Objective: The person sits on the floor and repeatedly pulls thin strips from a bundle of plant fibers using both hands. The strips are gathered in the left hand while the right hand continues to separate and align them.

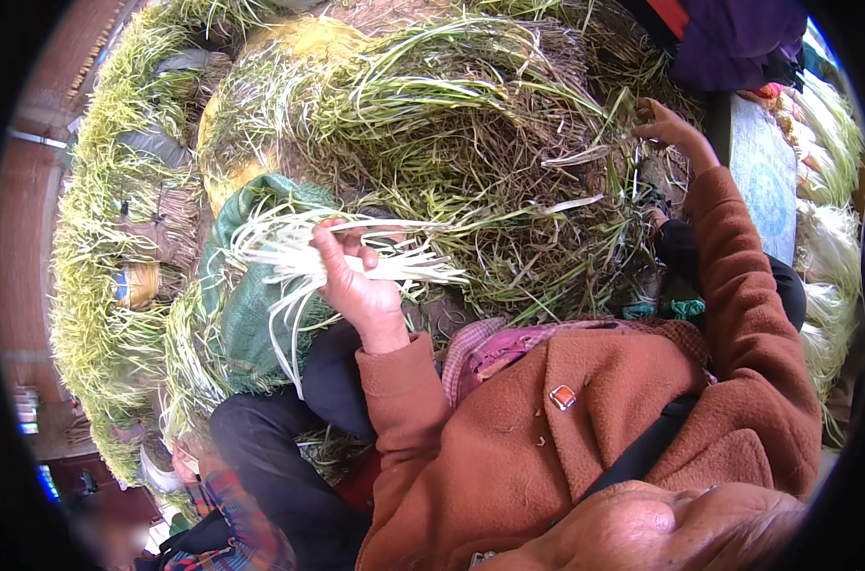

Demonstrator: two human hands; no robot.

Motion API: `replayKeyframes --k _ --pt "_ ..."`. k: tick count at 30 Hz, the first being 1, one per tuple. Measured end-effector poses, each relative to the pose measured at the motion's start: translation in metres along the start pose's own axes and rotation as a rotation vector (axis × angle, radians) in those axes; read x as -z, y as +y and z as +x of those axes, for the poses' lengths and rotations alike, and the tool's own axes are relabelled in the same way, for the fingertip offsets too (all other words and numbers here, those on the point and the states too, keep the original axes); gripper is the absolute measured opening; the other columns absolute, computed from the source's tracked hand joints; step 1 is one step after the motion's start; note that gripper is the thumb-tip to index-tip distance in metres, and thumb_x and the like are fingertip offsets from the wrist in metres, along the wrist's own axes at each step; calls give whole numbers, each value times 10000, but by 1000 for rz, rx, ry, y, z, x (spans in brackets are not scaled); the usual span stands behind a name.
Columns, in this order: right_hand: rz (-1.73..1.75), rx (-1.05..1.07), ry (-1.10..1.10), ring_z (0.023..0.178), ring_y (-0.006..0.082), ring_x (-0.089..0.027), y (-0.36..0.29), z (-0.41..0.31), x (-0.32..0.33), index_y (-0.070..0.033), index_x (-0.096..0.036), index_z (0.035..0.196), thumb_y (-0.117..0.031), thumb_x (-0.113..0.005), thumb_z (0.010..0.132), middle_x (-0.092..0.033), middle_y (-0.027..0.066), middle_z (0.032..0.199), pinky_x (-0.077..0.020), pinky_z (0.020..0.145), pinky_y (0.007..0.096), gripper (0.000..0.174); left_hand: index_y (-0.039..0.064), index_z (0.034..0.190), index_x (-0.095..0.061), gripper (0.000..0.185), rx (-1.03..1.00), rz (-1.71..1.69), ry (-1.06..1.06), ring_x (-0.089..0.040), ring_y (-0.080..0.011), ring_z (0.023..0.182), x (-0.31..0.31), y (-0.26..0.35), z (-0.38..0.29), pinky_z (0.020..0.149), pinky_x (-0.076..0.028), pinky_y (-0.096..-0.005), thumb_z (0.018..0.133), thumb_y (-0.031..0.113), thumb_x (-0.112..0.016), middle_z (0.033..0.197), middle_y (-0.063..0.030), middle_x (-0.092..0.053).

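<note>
My left hand (357, 275) grips a loose bunch of long white stalks (289, 257) that look like blanched chives. The thin ends droop to the left, and the thicker white ends stick out to the right of my fingers. Below the bunch, a green woven sack (261, 314) lies against my left knee. At the upper right, my right hand (668, 132) reaches out with thumb and fingers apart. A limp pale stalk (579, 155) and a green leaf lie or hang close to its fingertips. Beneath is a wide heap of tangled stalks and dry trimmings (475, 150).
Tied bundles with yellow-green tips (93, 235) form a long row at the left. White-stalked bundles (828, 243) lie at the right beyond a pale printed board or sack (761, 178). A person in a plaid sleeve (239, 507) sits at lower left. Purple cloth (739, 43) hangs top right.
</note>
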State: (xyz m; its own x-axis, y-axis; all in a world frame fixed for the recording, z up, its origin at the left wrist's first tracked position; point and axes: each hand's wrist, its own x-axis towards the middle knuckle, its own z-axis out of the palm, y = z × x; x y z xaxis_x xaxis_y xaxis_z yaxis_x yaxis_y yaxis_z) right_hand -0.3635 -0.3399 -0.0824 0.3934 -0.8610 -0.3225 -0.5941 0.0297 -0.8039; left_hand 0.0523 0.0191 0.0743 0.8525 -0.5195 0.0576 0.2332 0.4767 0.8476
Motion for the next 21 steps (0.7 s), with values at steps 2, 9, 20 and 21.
replayKeyframes --k 2,9,20,21 --pt "-421 145 80 983 246 -599 -31 -2 14 -2 -391 1368 -172 -756 729 -585 177 1198 -500 787 362 755 64 991 -568 286 35 -17 2 -539 -94 675 -4 -7 -3 431 -356 -184 901 320 -658 926 -34 -581" --pt "-330 578 270 837 196 -661 -176 -58 -66 -36 -669 1034 -326 -628 903 -691 109 944 -532 722 336 321 52 963 -579 222 124 -32 -30 -564 -95 691 -11 -21 -9 404 -336 -178 917 260 -642 897 -37 -587" --pt "-269 676 -503 746 225 -623 -192 -113 -220 -18 -616 1073 -328 -631 901 -656 125 883 -530 747 354 355 62 981 -593 218 229 -92 -116 -468 -56 535 -1 -26 -6 405 -328 -173 908 258 -657 826 -1 -564" --pt "-348 658 -479 689 212 -609 -182 -105 -212 -22 -634 1030 -320 -611 917 -654 107 832 -531 715 355 320 60 985 -597 221 224 -102 -134 -457 -53 523 3 -27 -2 405 -327 -170 906 257 -659 812 1 -560"
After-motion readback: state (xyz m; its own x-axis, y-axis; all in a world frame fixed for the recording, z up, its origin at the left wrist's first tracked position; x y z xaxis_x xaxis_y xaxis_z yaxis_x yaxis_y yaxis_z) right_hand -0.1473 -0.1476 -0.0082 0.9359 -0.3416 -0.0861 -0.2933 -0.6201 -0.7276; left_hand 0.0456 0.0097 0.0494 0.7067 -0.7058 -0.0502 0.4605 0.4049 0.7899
